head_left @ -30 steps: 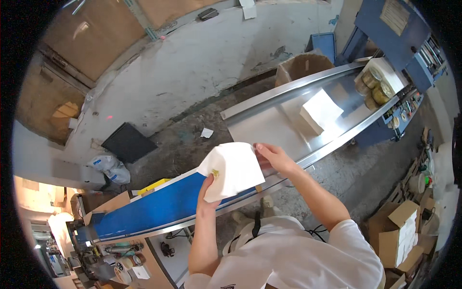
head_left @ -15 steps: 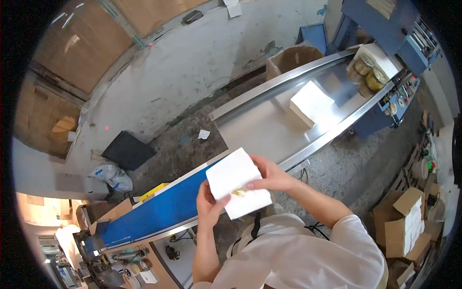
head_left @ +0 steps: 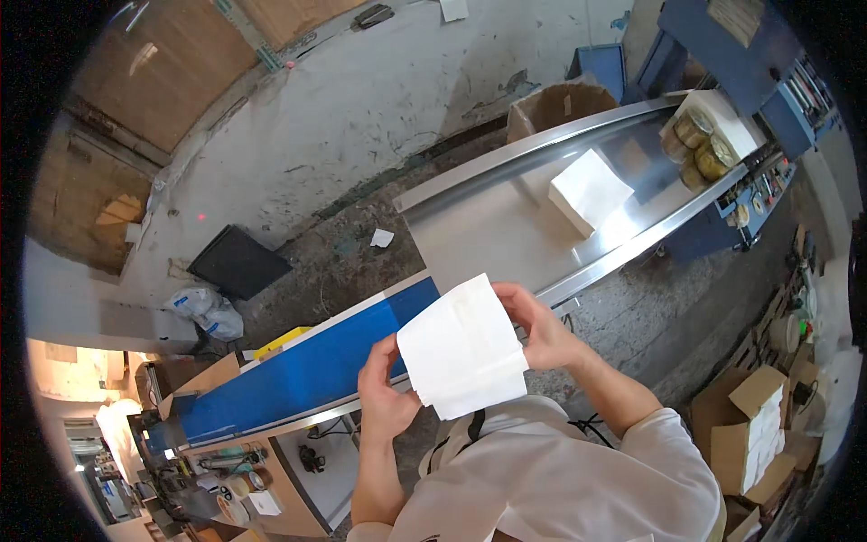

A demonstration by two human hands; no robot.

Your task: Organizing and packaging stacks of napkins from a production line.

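Here, two hands (head_left: 386, 397) (head_left: 549, 336) gripping one stack (head_left: 465, 352), probably paper

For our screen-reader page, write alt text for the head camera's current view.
A person's left hand and right hand hold a white paper bundle between them. Beyond, a blue conveyor belt stretches left and a metal table stretches right, bearing a white stack.

Roughly square white paper (head_left: 465, 348), plain side up, slightly askew between both hands (head_left: 386, 397) (head_left: 546, 339)
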